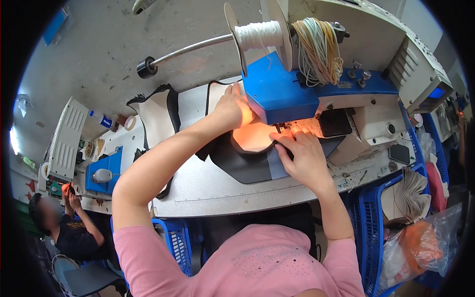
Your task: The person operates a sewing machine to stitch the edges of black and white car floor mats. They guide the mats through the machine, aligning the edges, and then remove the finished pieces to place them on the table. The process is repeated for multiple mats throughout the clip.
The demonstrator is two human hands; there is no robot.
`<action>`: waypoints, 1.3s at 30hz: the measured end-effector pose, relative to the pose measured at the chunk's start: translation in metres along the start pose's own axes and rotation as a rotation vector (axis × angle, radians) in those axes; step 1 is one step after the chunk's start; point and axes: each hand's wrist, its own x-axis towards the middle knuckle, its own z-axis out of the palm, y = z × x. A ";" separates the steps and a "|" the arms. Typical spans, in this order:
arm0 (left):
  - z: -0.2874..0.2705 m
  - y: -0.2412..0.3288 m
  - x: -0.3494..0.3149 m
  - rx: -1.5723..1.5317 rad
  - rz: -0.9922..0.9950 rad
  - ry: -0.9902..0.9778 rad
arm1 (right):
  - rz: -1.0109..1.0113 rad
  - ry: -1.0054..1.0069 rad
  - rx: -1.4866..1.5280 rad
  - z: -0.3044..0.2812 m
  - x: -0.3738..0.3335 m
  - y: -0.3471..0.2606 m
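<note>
A black sheet piece (237,161) with a cream inner face (253,137) lies under the blue head (279,89) of a sewing-type machine, lit orange by its lamp. My left hand (234,108) rests on the piece left of the head, its fingers stretched out and partly hidden behind it. Beside the needle area, my right hand (301,152) has bent fingers and thumb at the edge of the piece, gripping it. The exact contact under the head is partly hidden.
White cord on a spool (258,35) and looped cords (316,49) sit above the machine. More black-and-cream pieces (157,116) lie left. A phone (399,154) rests right. Blue baskets (363,237) stand below the table. A person (74,227) works at the far left.
</note>
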 end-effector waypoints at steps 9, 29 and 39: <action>0.033 -0.071 0.007 -0.856 -0.333 0.247 | 0.072 0.001 0.084 -0.002 -0.005 0.001; -0.024 -0.017 -0.197 -1.609 -0.498 0.817 | 0.068 0.062 0.068 -0.001 -0.006 -0.001; -0.018 -0.007 -0.221 -1.502 -0.572 1.100 | 0.083 0.069 0.060 0.000 -0.004 -0.003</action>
